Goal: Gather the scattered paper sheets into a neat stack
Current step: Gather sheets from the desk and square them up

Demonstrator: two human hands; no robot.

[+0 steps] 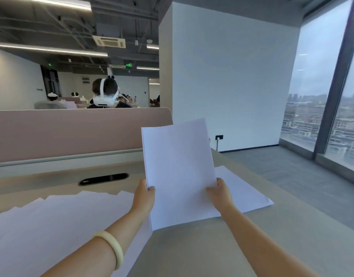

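A smooth pale bangle [112,248] rings the left wrist. Flat white sheets [52,220] fan across the matte beige desk [192,252]. Left hand [145,193] and right hand [220,193] pinch the side edges of a rectangular stack [180,172], tilted up over the desk; beyond, a dark oval slot [104,179]

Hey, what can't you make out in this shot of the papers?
Head view:
Held stack: sheet count, edges too fine.
Spread sheets: cut off by left and bottom edges.
Sheets on the right: partly behind the held stack.
Left hand, right hand: fingers hidden behind the stack.
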